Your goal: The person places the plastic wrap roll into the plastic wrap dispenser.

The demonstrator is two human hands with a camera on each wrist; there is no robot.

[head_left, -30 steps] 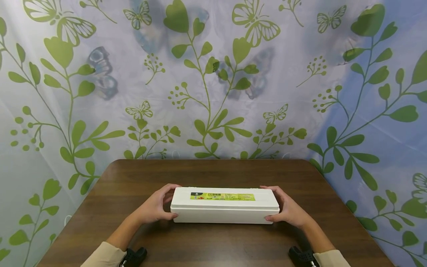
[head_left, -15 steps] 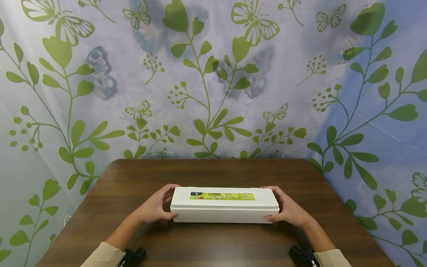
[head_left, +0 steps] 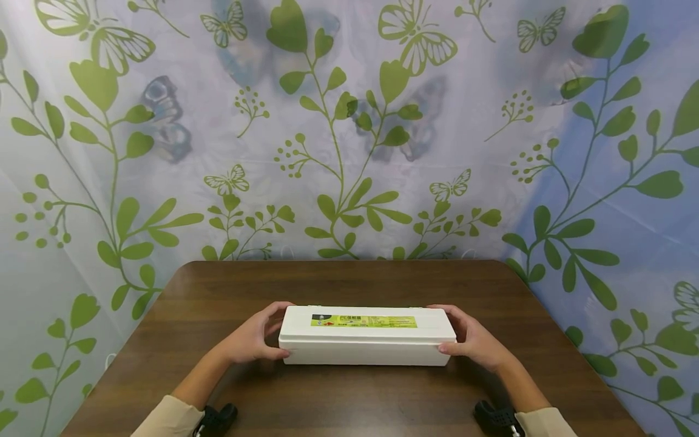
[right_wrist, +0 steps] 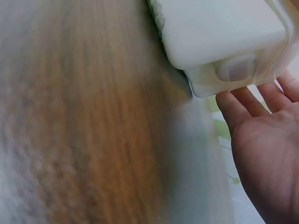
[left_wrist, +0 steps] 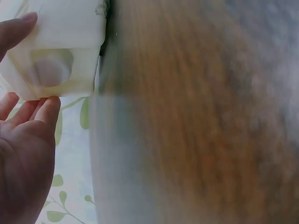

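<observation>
A long white box with a green and yellow label on its lid stands on the table, its long front face toward me. It looks like a cling film dispenser. My left hand grips its left end, thumb on the front face and fingers reaching round behind. At the other end my right hand holds it the same way, with the thumb at the front corner. In the left wrist view, a round recess shows in the box's end. The lid is down, so the inside is hidden.
The brown wooden table has rounded far corners. Behind it hangs a pale curtain printed with green leaves and butterflies. Black straps with wrist devices sit at both cuffs, low in the head view.
My right thumb has slid slightly to the right and up along the box's front face. The box and my left hand stay in place.
</observation>
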